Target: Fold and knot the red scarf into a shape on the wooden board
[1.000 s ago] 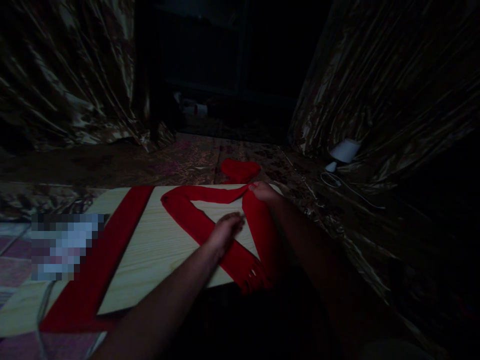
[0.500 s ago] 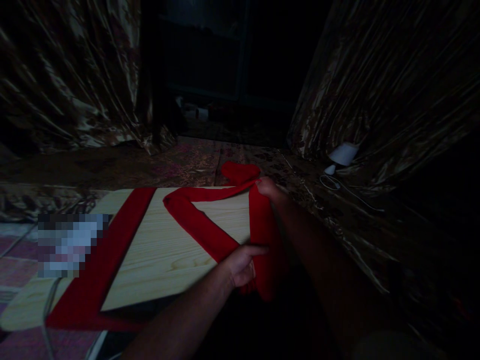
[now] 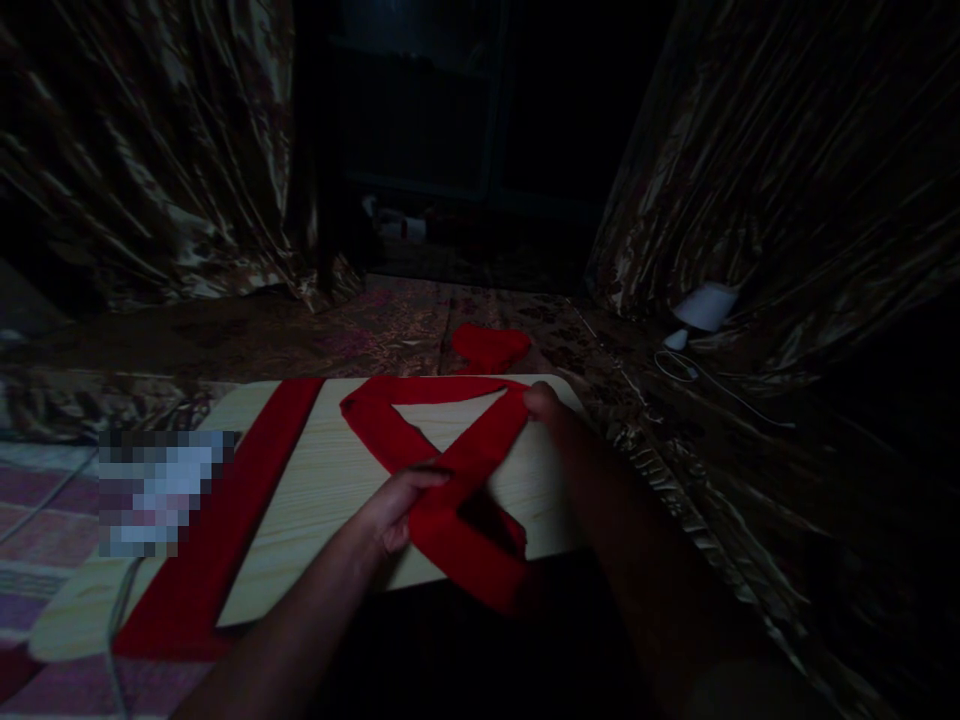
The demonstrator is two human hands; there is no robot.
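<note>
A long red scarf (image 3: 450, 470) lies folded in crossing bands on a light wooden board (image 3: 322, 500). My left hand (image 3: 397, 505) is closed on a band of the scarf near the board's front edge, where two bands cross. My right hand (image 3: 546, 402) pinches the scarf at the board's far right corner. Another wide red band (image 3: 225, 510) runs diagonally across the left part of the board. A small red piece of cloth (image 3: 489, 345) lies on the floor just beyond the board.
Shiny patterned curtains hang at the left (image 3: 150, 150) and right (image 3: 787, 200). A white object (image 3: 705, 305) with a thin cable (image 3: 690, 370) sits on the floor at the right. A blurred patch (image 3: 161, 490) covers the board's left side. The room is very dark.
My left hand has taken hold of the scarf's near end and carried it leftward over the other band, making a cross. My right hand stayed at the far right corner.
</note>
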